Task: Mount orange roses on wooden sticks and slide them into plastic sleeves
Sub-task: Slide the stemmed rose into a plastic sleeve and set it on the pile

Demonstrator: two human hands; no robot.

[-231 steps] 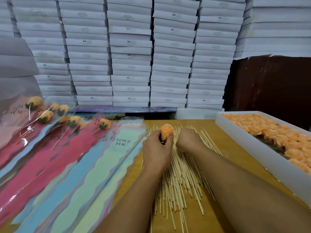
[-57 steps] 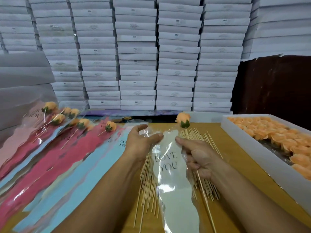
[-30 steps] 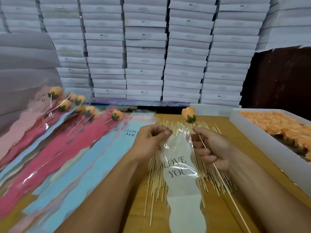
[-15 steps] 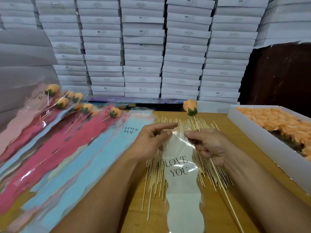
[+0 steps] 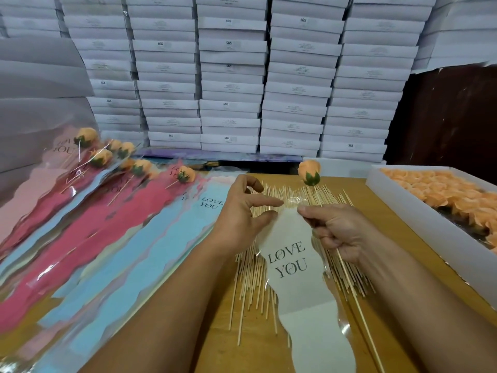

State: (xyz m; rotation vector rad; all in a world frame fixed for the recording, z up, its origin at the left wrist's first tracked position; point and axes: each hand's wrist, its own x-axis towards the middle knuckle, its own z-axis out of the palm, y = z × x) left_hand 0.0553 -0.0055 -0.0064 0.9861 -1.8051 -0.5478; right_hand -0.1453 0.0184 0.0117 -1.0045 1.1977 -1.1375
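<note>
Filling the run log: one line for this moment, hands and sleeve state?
step: opening sleeve | left hand: pinches LOVE YOU sleeve top | right hand: pinches sleeve top, holds stick with orange rose | rose: not yet in sleeve

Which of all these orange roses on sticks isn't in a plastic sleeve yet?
The rose standing up above the right hand, which grips its stick. The other mounted roses lie on the left, already inside sleeves.
</note>
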